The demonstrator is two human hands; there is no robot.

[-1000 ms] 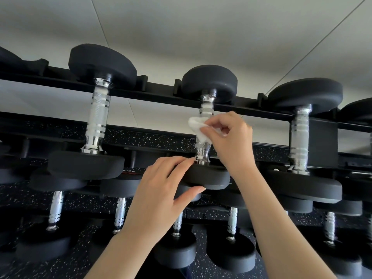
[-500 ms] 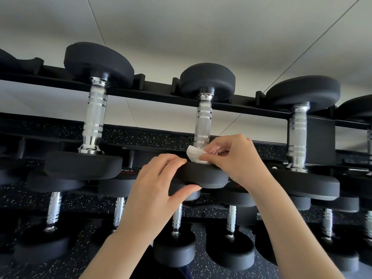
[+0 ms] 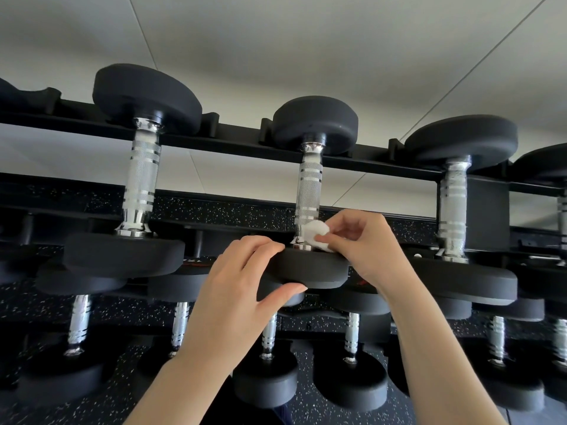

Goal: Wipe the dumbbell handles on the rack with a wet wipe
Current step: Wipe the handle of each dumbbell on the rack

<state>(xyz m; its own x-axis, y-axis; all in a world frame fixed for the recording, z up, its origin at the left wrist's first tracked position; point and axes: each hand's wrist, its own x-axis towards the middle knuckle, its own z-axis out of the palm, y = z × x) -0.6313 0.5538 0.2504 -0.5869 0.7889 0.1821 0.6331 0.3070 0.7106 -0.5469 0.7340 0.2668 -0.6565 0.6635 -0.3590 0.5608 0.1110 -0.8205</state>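
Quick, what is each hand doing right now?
Left hand: grips the near weight of the middle dumbbell, fingers on top, thumb below.
Right hand: pinches the wet wipe against the handle's lower end.

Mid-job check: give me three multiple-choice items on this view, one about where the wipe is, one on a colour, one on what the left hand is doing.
1. Where is the wipe on the middle handle?
A. at its top end
B. at its bottom end
C. off it, on the rack

2. What colour are the dumbbell heads?
A. black
B. red
C. silver

3. What is the left hand doing?
A. hanging idle
B. holding a second wipe
C. gripping the middle dumbbell's lower head

Answers:
1 B, the right hand pinches the wipe against the handle just above the lower head.
2 A, every head in view is matte black; only the handles are silver.
3 C, its fingers lie over the head's top and the thumb under its edge.
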